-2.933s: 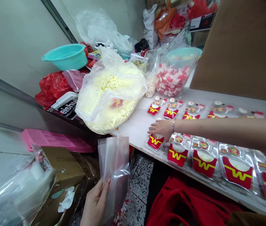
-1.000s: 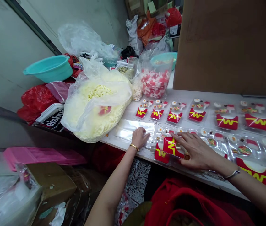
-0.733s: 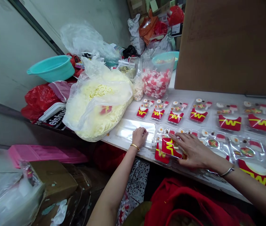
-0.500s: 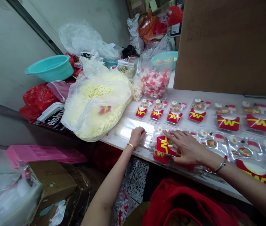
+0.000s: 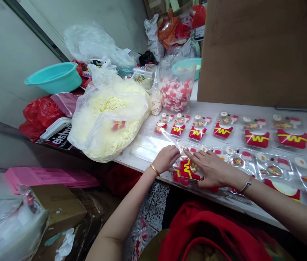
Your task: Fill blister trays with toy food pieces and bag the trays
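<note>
Near the centre of the frame, a packet (image 5: 190, 172) with a red, yellow-marked front is grasped by the right hand (image 5: 211, 166), its lower right edge gripped by the thumb while the forefinger is stretched along the top. It is held over the left end of the front row, where another red-fronted packet (image 5: 179, 178) is partly covered by it. The left hand (image 5: 166, 158) is placed just beside it, fingers curled in at the edge of some clear bags (image 5: 145, 148); whether film is pinched there cannot be told. A gold bracelet (image 5: 154, 169) is worn on the left wrist, a silver bracelet (image 5: 245, 185) on the right. At centre right, a second row of packets (image 5: 256, 139) is laid out on the white table (image 5: 202, 107). Left of centre, pale yellow pieces are contained in a large open bag (image 5: 110, 130); a turquoise basin (image 5: 54, 78) is seen at upper left, and the upper right is filled by a brown panel (image 5: 256, 54).
</note>
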The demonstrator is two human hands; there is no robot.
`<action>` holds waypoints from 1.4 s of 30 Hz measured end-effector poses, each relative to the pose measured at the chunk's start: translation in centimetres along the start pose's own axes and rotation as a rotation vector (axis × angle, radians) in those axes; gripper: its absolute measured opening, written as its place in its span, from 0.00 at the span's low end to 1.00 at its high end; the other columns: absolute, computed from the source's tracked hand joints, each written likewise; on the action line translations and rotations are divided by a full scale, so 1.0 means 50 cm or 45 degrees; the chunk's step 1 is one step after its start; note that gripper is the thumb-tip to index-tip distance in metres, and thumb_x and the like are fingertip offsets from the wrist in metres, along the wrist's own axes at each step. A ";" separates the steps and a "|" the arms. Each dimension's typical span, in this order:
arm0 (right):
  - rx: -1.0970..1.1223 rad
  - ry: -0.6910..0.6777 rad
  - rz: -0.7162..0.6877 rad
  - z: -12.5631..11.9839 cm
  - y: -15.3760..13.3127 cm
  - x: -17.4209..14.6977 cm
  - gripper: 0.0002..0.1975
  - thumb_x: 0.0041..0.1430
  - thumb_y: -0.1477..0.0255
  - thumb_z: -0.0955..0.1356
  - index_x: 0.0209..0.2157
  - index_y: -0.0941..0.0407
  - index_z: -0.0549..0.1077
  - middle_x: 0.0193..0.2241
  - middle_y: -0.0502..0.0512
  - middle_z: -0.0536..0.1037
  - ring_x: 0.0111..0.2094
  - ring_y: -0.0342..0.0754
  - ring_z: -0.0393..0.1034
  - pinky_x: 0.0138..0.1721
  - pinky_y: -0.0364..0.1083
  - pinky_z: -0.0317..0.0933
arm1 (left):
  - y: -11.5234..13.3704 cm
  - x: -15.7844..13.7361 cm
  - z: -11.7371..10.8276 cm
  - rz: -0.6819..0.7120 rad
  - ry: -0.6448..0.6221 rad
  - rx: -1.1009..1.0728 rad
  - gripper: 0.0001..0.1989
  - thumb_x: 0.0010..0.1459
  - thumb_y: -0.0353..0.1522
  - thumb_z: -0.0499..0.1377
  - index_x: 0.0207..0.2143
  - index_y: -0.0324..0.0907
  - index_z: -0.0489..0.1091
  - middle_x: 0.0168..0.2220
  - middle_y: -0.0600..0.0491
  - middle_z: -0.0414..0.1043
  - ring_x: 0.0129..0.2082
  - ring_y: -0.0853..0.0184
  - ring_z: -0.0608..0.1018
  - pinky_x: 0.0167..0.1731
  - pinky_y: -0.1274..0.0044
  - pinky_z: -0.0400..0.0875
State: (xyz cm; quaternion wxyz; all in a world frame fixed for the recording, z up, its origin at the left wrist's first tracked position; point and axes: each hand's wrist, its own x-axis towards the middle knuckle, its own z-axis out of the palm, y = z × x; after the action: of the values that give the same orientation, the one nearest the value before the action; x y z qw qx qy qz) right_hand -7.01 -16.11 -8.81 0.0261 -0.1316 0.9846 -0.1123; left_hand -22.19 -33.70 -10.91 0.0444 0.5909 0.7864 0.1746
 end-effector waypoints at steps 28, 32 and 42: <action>-0.059 0.130 0.203 -0.007 0.015 -0.029 0.42 0.47 0.55 0.65 0.61 0.59 0.55 0.44 0.66 0.70 0.43 0.62 0.64 0.39 0.54 0.57 | 0.109 -0.050 0.004 -0.483 0.031 0.483 0.12 0.62 0.33 0.49 0.26 0.42 0.64 0.30 0.48 0.71 0.36 0.59 0.70 0.36 0.66 0.56; -0.052 0.100 0.267 0.002 0.014 -0.022 0.42 0.48 0.53 0.65 0.62 0.57 0.54 0.44 0.66 0.70 0.43 0.62 0.64 0.36 0.52 0.58 | 0.130 -0.051 -0.004 -0.425 -0.010 0.427 0.08 0.59 0.31 0.52 0.26 0.42 0.64 0.32 0.49 0.71 0.36 0.61 0.70 0.36 0.67 0.55; 0.008 0.104 0.262 -0.033 0.027 -0.034 0.40 0.47 0.54 0.66 0.59 0.60 0.57 0.44 0.67 0.70 0.43 0.62 0.65 0.40 0.54 0.59 | 0.213 0.001 -0.028 -0.258 -0.130 0.233 0.07 0.57 0.32 0.54 0.25 0.43 0.67 0.31 0.49 0.72 0.36 0.60 0.71 0.39 0.65 0.56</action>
State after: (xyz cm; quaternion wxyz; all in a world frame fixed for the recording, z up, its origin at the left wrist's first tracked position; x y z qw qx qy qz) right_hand -5.87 -14.05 -7.46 -0.0023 -0.0252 0.9928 -0.1174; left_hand -12.84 -31.38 -6.12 0.0476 0.5183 0.8513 0.0666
